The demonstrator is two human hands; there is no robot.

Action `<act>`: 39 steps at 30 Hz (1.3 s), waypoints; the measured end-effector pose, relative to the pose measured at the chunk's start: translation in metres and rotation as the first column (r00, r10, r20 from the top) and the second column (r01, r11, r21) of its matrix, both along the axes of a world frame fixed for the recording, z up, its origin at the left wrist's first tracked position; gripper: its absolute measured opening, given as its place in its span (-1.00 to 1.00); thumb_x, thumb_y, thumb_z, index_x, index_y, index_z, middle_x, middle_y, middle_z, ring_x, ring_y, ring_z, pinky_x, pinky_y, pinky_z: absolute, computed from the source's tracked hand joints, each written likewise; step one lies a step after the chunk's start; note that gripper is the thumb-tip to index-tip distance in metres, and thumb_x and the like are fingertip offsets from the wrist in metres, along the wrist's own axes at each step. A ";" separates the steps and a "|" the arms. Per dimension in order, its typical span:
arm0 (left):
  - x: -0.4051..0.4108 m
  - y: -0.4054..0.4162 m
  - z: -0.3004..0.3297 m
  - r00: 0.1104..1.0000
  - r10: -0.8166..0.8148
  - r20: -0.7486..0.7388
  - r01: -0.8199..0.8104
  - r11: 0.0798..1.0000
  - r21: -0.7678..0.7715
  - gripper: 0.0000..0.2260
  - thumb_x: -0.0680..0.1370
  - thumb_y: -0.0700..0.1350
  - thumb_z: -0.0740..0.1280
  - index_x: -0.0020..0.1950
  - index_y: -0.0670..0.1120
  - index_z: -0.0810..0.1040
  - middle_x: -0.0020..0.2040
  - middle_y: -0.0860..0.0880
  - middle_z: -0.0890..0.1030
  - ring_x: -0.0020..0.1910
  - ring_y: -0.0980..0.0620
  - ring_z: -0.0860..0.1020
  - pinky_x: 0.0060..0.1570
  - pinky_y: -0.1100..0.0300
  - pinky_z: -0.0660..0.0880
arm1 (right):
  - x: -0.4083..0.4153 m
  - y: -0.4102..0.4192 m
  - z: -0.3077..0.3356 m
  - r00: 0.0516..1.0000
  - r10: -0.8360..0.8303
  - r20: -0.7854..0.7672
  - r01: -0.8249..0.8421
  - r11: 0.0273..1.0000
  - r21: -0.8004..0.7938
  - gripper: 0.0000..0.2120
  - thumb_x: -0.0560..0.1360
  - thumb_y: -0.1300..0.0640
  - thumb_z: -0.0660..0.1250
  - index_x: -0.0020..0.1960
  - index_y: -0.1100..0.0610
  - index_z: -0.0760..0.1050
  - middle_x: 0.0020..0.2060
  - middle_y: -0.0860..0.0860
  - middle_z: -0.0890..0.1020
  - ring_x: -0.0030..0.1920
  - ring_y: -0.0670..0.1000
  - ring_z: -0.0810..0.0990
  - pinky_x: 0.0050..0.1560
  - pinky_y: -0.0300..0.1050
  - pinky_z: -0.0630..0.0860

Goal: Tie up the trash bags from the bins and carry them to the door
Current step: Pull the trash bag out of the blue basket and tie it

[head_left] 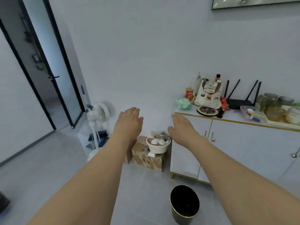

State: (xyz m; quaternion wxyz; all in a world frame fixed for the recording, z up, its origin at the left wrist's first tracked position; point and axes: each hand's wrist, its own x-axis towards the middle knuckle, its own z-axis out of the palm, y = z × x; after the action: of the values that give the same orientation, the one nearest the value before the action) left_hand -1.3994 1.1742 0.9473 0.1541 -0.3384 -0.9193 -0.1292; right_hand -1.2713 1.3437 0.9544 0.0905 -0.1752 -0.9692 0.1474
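Bin (184, 204), lower centre, on floor: black, gold rim, contents unclear. Bowl (158, 146) on box (146, 157), centre: small white items. Left hand (129, 120) and right hand (182, 125), centre: outstretched flat, holding nothing.

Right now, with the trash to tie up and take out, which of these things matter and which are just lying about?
Part of the job:
- black bin on the floor
- glass door at left
- left hand and right hand, both open and holding nothing

Just lying about:
- white fan
- cardboard box with a white bowl on it
- white cabinet
- tote bag
- router
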 end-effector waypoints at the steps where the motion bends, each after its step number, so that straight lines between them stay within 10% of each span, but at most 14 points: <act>1: -0.018 -0.018 0.000 0.999 0.032 0.001 -0.032 0.999 -0.002 -0.59 0.65 -0.06 0.09 0.42 -0.24 0.37 0.43 -0.19 0.41 0.40 -0.18 0.36 0.41 -0.08 0.23 | -0.021 -0.015 0.001 1.000 0.026 -0.008 -0.026 1.000 0.004 -0.46 0.61 0.10 0.09 0.54 0.26 0.09 0.54 0.17 0.17 0.54 0.13 0.10 0.52 -0.03 0.02; 20: -0.199 -0.321 -0.029 0.821 0.566 0.068 -0.568 0.823 0.001 -0.58 0.65 -0.04 0.07 0.46 -0.20 0.31 0.46 -0.18 0.38 0.39 -0.20 0.36 0.40 -0.09 0.23 | -0.310 -0.272 -0.013 0.827 0.562 -0.015 -0.562 0.827 0.000 -0.60 0.54 0.18 0.17 0.35 0.26 0.34 0.32 0.18 0.43 0.33 0.18 0.36 0.37 0.00 0.27; 39: -0.319 -0.586 -0.118 0.560 0.802 0.209 -0.805 0.586 -0.093 -0.57 0.66 -0.01 0.06 0.49 -0.18 0.27 0.49 -0.16 0.33 0.43 -0.20 0.32 0.44 -0.10 0.18 | -0.493 -0.546 -0.093 0.591 0.793 0.151 -0.795 0.604 -0.058 -0.44 0.59 0.15 0.11 0.54 0.27 0.08 0.53 0.18 0.19 0.52 0.15 0.14 0.52 -0.01 0.06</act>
State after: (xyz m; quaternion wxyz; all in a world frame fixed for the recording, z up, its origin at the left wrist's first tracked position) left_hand -1.7187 0.5880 0.8290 0.0916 0.1350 -0.9826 -0.0889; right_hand -1.7647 0.7976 0.8610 -0.0616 0.2639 -0.9508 0.1500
